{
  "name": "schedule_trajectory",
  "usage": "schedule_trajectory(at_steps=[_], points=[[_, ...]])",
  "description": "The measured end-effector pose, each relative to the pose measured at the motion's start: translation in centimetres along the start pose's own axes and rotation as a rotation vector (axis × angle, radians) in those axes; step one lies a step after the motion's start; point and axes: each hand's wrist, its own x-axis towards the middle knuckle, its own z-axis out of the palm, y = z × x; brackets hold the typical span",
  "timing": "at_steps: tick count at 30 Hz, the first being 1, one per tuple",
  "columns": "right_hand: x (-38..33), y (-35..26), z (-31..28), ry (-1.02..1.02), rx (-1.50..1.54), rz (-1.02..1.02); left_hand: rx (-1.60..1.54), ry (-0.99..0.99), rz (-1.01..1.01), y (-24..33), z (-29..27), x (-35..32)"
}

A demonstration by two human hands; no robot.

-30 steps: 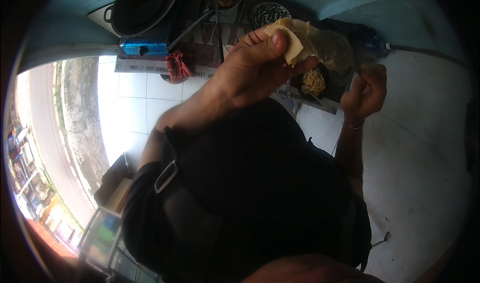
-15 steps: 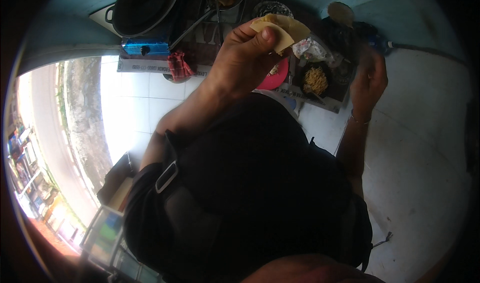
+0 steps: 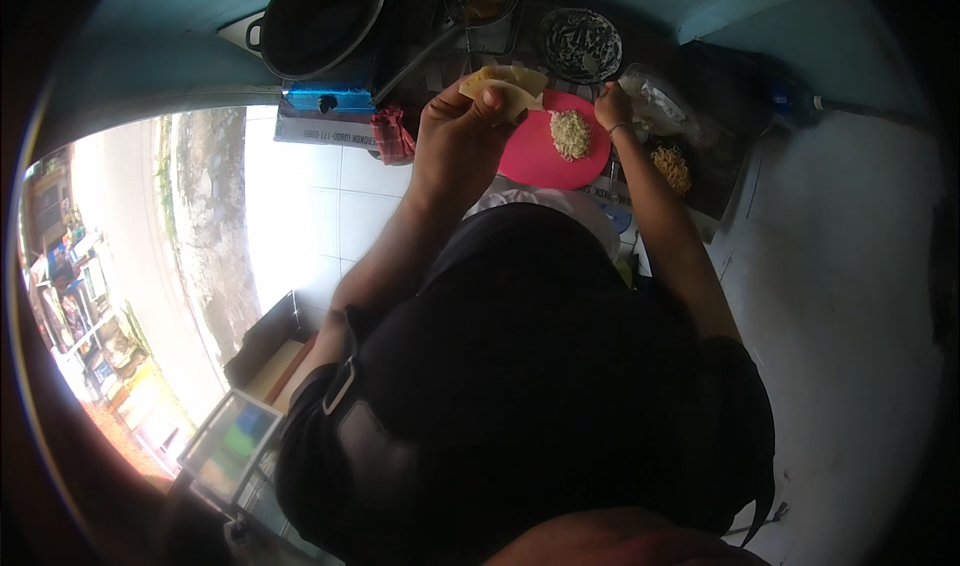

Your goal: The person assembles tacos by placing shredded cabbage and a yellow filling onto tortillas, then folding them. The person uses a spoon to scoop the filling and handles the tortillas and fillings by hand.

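My left hand (image 3: 463,136) is raised, thumb and fingers pinching a folded, pale yellow wrapper (image 3: 515,78) with a yellowish filling showing between its sides. Below and right of it lies a round pink board (image 3: 535,156) bearing a heap of pale chopped food (image 3: 571,135). My right hand (image 3: 612,109) reaches over the board's right edge, fingers closed; what they hold, if anything, is too small to make out. Just beyond it stands a dark bowl (image 3: 580,46) smeared with a white paste. A clear plastic bag (image 3: 660,104) lies beside the hand.
Yellowish noodle-like food (image 3: 672,166) is right of my right forearm. At the far left, a large black wok (image 3: 325,21) rests on a blue stove (image 3: 328,97). A red checked cloth (image 3: 393,134) hangs nearby. A pan with a long handle (image 3: 420,63) stands at the back.
My right hand has swung left from the far right to the pink board's edge. My left hand still holds the wrapper, now a little lower and further left. The view has shifted, showing more of the board.
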Motion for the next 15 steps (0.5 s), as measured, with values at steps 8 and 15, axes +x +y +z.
schedule_trajectory(at_steps=[8, 15], points=[[-1.2, -2.6, -0.9, -0.057, -0.280, 0.008, 0.029, 0.033, 0.053, -0.2, 0.4, -0.2], [-12.7, -16.2, -18.2, -0.125, 1.069, -0.682, 0.215, 0.006, 0.161, -0.2, 1.9, 0.5]])
